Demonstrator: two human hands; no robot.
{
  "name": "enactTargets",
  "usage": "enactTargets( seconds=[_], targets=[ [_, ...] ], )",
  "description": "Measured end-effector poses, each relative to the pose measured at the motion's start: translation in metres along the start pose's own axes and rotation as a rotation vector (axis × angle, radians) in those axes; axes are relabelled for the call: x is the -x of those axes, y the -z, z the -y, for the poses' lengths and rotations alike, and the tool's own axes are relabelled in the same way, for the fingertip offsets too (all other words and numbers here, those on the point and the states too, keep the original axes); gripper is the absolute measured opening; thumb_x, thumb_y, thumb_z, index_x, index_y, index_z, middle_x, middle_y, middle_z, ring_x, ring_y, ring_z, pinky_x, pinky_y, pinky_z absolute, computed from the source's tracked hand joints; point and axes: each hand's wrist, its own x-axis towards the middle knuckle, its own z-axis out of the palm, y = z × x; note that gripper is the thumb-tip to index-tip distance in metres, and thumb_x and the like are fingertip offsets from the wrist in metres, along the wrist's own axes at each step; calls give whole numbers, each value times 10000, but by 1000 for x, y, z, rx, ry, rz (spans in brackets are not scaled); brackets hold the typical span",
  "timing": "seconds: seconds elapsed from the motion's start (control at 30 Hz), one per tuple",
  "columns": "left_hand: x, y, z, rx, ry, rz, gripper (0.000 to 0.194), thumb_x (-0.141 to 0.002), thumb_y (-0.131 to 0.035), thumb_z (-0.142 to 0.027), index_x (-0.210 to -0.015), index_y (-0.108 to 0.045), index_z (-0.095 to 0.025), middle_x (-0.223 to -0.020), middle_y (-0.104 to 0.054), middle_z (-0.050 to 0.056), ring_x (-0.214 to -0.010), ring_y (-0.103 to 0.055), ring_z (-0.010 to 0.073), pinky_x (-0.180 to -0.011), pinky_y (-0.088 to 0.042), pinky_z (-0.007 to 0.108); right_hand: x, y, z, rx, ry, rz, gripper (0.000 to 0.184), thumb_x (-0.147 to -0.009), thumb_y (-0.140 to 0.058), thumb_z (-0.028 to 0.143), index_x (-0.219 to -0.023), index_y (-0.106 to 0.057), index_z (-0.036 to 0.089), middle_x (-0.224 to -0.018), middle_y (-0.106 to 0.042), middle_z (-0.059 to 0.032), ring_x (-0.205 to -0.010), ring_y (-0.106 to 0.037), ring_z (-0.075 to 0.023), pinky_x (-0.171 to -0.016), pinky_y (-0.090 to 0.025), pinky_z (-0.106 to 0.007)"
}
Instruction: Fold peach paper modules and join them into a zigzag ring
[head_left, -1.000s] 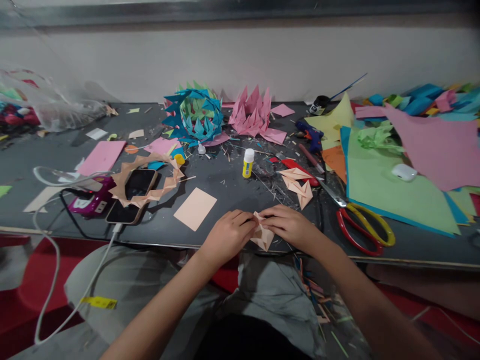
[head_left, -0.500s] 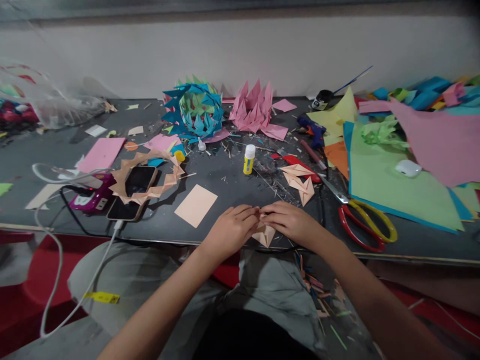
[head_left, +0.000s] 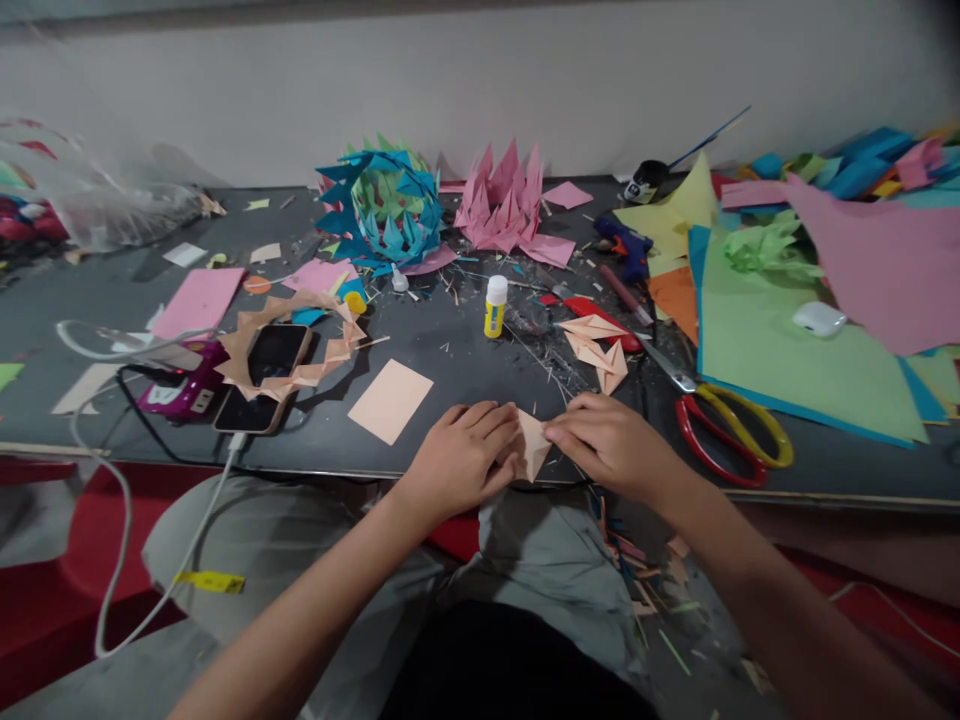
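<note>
Between my hands, at the table's front edge, lies a folded piece of peach paper [head_left: 531, 448]. My left hand [head_left: 471, 448] presses on its left side with the fingers curled over it. The fingertips of my right hand [head_left: 611, 440] pinch its right corner. Just beyond are folded peach paper pieces [head_left: 596, 348], partly on a red-handled tool [head_left: 600, 315]. A flat peach paper rectangle [head_left: 391, 400] lies to the left of my hands. Farther back a glue stick [head_left: 495, 306] stands upright with its white cap on.
Large scissors [head_left: 731, 435] lie right of my hands, near coloured paper sheets [head_left: 810, 370]. To the left, a peach paper ring [head_left: 300, 385] rests over phones [head_left: 251, 412] beside a purple power adapter [head_left: 184, 390]. Blue [head_left: 382, 235] and pink [head_left: 501, 200] spiky paper rings stand at the back.
My right hand has shifted slightly right, away from my left hand, uncovering more of the folded paper. The paper's visible face now looks plainer. The view has tilted slightly.
</note>
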Motion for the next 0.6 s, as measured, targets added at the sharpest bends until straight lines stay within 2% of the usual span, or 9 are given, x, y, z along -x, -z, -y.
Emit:
enactTargets(
  seconds=[0.13, 0.27, 0.4, 0.5, 0.6],
  targets=[
    [2, 0, -2, 15, 1, 6, 380, -840, -381, -312, -1142, -518, -126, -1175, -560, 87, -1096, -479, 212, -889, -381, 354, -1, -4, 0, 25, -16, -21, 322, -891, -365, 283, -831, -668, 188, -768, -679, -44, -751, -561, -174, -696, -424, -311],
    [7, 0, -5, 24, 15, 16, 445, -829, -394, -372, -1176, -488, -111, -1220, -535, 102, -1181, -422, 234, -972, -327, 400, -19, -11, 6, 107, -21, 48, 316, -899, -349, 280, -967, -638, 174, -802, -648, -56, -769, -569, -169, -687, -406, -292],
    [17, 3, -7, 32, 30, 17, 531, -824, -400, -417, -1242, -405, -89, -1238, -514, 134, -1231, -368, 241, -1001, -300, 436, -32, -14, 8, 159, -75, 107, 320, -892, -364, 282, -837, -665, 191, -723, -617, -39, -729, -563, -160, -641, -390, -273],
    [26, 8, -6, 49, 25, 13, 498, -843, -388, -417, -1229, -418, -104, -1188, -555, 130, -1230, -374, 237, -1010, -287, 459, -32, -14, 5, 146, -90, 110, 305, -885, -381, 294, -853, -672, 209, -720, -612, -33, -738, -561, -160, -634, -388, -268],
    [33, 10, -4, 56, 43, -10, 417, -853, -407, -369, -1195, -452, -135, -1154, -580, 109, -1167, -446, 226, -990, -317, 450, -29, -12, 0, 76, -68, 109, 306, -891, -371, 310, -946, -656, 213, -758, -609, -40, -774, -561, -167, -670, -406, -276]
  ],
)
